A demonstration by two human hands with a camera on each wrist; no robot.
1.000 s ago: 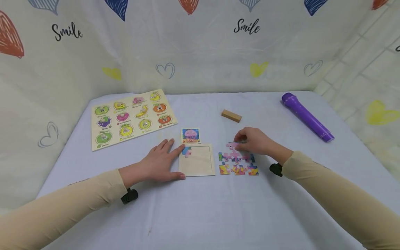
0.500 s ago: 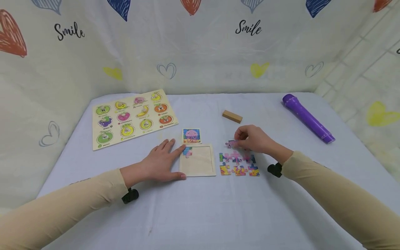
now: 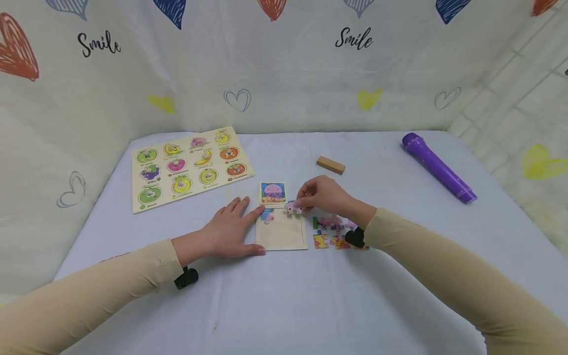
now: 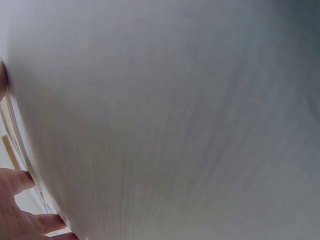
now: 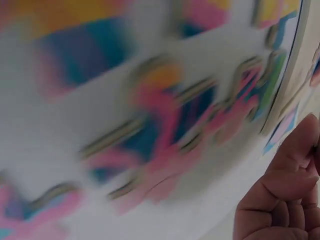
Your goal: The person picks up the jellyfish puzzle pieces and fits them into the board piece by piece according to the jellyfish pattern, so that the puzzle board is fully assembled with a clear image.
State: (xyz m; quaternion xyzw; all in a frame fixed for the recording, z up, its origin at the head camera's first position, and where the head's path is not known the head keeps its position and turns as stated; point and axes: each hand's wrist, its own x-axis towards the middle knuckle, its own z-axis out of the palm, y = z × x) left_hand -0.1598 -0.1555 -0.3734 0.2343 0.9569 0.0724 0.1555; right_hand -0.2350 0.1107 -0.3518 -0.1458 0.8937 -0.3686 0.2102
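My right hand (image 3: pixel 323 195) pinches a pink jigsaw piece (image 3: pixel 293 208) over the top right part of a square wooden puzzle tray (image 3: pixel 281 236). In the tray's top left corner lies a blue and pink piece (image 3: pixel 267 215). My left hand (image 3: pixel 228 231) is spread flat, its thumb and forefinger at the tray's left edge. Just behind the tray is a small picture card (image 3: pixel 272 193) with a pink jellyfish. Several loose jigsaw pieces (image 3: pixel 321 241) lie right of the tray, partly hidden under my right wrist; the right wrist view shows these pieces (image 5: pixel 160 130) close and blurred.
A fruit peg board (image 3: pixel 191 170) lies at the back left. Behind the loose pieces is a small wooden block (image 3: pixel 330 165). At the far right rests a purple microphone-shaped tube (image 3: pixel 439 167). A printed cloth backdrop (image 3: pixel 293 69) hangs behind the table.
My right hand has lifted the pink jigsaw piece from the loose rows and carried it left to the tray. My left hand stays in place.
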